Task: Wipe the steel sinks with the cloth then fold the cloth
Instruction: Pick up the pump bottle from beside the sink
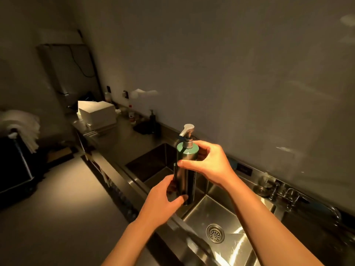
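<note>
A tall green pump bottle [185,169] with a silver pump head is held upright above the divider between two steel sinks. My left hand [163,200] grips its lower part and my right hand [208,164] wraps around its upper part just below the pump. The near sink [226,214] is lit and shows a round drain [215,233]. The far sink [153,162] lies in shadow to the left behind the bottle. No cloth shows in this view.
Taps and a small metal cup [264,184] stand along the back ledge at right. A dark pump bottle [152,120], small bottles and a white box [97,114] sit on the steel counter farther back. A black cart [15,166] with white towels is at left.
</note>
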Available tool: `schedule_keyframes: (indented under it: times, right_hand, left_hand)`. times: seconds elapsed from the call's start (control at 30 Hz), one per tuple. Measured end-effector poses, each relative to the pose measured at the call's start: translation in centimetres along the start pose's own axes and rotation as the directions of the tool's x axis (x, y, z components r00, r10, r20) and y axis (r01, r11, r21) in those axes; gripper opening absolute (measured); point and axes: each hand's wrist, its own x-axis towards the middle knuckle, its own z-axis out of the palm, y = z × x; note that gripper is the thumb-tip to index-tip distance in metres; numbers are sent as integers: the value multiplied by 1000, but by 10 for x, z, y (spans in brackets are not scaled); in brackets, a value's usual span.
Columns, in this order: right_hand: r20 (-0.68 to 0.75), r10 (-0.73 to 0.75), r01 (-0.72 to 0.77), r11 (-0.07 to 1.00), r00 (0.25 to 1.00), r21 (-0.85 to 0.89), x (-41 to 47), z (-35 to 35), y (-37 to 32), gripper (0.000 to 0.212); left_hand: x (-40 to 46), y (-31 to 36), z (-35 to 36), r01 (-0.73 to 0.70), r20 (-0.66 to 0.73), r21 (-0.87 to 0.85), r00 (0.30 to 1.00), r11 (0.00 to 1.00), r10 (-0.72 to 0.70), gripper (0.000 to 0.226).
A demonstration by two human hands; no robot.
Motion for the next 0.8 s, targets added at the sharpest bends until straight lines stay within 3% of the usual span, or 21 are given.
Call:
schedule_keyframes:
  times: [0.3,0.43,0.8]
  right_hand:
    - [106,-94,92,996,990,22,42,83,-42,56]
    - [148,-126,116,991,981,70,62,113,-49,54]
    - [212,-220,163,952,952,257,152,163,-35,51]
  left_hand:
    - [-20,-31,-83,93,-133,-33,986,995,-96,50]
    - [-22,-43,-111,153,-204,-10,967,988,-152,60]
    - [27,-63,-161,178,-323,28,933,984,-159,48]
